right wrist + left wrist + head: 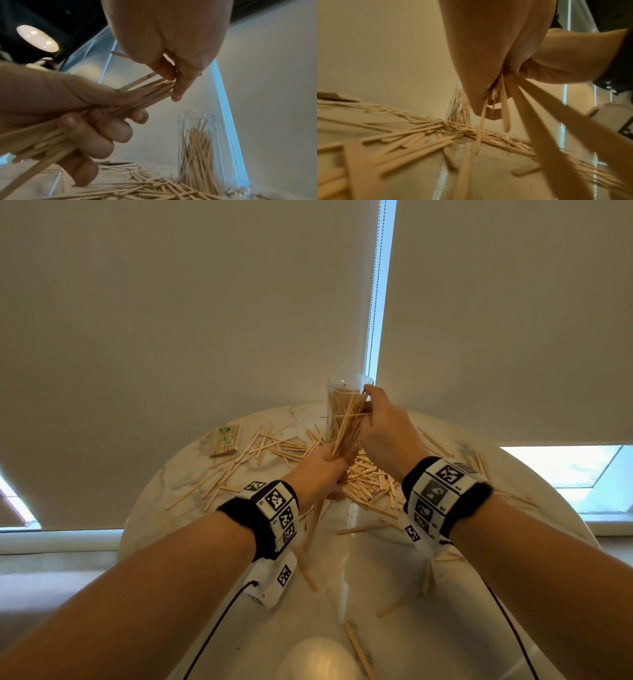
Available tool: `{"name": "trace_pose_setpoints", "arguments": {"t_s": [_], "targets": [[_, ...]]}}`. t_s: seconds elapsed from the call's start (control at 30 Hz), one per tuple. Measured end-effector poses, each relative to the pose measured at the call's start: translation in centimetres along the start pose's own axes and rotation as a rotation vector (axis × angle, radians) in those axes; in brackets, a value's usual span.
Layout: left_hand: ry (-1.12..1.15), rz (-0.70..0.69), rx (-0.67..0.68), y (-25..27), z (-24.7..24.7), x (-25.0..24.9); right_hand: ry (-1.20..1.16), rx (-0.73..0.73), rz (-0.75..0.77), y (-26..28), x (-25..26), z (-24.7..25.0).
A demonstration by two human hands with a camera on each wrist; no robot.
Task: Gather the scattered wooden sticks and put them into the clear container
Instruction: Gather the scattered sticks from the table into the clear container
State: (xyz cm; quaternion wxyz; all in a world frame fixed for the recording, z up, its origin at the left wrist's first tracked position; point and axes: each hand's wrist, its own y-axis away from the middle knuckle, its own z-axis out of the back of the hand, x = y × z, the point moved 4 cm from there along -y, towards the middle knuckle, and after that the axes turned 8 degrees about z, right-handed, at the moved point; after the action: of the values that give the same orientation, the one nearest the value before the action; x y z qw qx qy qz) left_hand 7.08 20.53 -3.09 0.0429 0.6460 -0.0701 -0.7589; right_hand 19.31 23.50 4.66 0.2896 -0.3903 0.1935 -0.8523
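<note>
My left hand (334, 463) grips a bundle of wooden sticks (347, 424) low down and holds it slanted up over the table. My right hand (370, 402) pinches the bundle's upper ends; in the right wrist view its fingers (176, 88) close on the stick tips (154, 86) while the left hand (96, 121) wraps the lower part. The clear container (346, 386) stands upright just behind the bundle, partly filled with thin sticks (197, 148). Many flat sticks (366, 477) lie piled and scattered on the round marble table (191, 470). In the left wrist view, stick ends (539, 121) trail from my fist.
A wrapped packet of sticks (224, 441) lies at the table's far left. Loose sticks (358, 648) reach the near edge, beside a white rounded object (318, 659). Roller blinds and a bead chain (373, 302) hang close behind the container.
</note>
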Motion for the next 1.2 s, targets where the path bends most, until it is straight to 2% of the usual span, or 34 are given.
{"name": "trace_pose_setpoints", "arguments": {"t_s": [0.13,0.23,0.33,0.4,0.47,0.5,0.57,0.63,0.7,0.83,0.9,1.0,1.07,1.13,1.2], "targets": [[0.040,-0.014,-0.110,0.0,0.4,-0.3,0.243,0.060,-0.012,-0.4,-0.2,0.5],[0.045,-0.109,-0.200,0.7,1.4,-0.9,0.381,0.167,-0.108,-0.2,-0.7,0.9],[0.034,-0.242,-0.220,1.9,1.5,-2.6,0.327,0.449,-0.246,1.3,0.2,0.0],[0.019,-0.279,-0.207,2.0,1.1,-3.3,0.264,0.648,-0.257,2.6,1.9,-1.2],[0.050,-0.252,-0.183,1.8,0.8,-3.4,0.266,0.805,-0.216,3.5,3.2,-2.5],[0.071,-0.230,-0.177,1.8,0.6,-3.4,0.267,0.804,-0.201,3.5,3.4,-2.9],[0.103,-0.208,-0.213,1.8,0.9,-3.4,0.202,0.685,-0.178,3.0,3.0,-3.0],[0.156,-0.205,-0.269,1.7,1.5,-3.5,0.005,0.576,-0.208,2.8,2.2,-2.6],[0.248,-0.210,-0.299,1.5,2.2,-3.8,-0.137,0.631,-0.239,3.2,1.7,-2.6],[0.516,-0.219,-0.314,1.2,2.6,-4.0,-0.084,0.866,-0.182,4.8,1.4,-4.0],[0.616,-0.217,-0.303,1.0,2.5,-3.8,-0.177,0.890,-0.223,5.2,1.2,-4.4],[0.615,-0.228,-0.309,1.1,2.4,-3.8,-0.351,0.908,-0.280,5.4,1.4,-4.1],[0.609,-0.221,-0.288,1.3,2.1,-3.8,-0.226,0.882,-0.230,5.1,1.3,-3.9],[0.629,-0.211,-0.222,1.5,1.4,-3.9,-0.042,0.782,-0.169,4.6,0.9,-3.7],[0.566,-0.221,-0.182,1.8,0.8,-4.4,0.018,0.681,-0.143,4.3,0.5,-3.8]]}}
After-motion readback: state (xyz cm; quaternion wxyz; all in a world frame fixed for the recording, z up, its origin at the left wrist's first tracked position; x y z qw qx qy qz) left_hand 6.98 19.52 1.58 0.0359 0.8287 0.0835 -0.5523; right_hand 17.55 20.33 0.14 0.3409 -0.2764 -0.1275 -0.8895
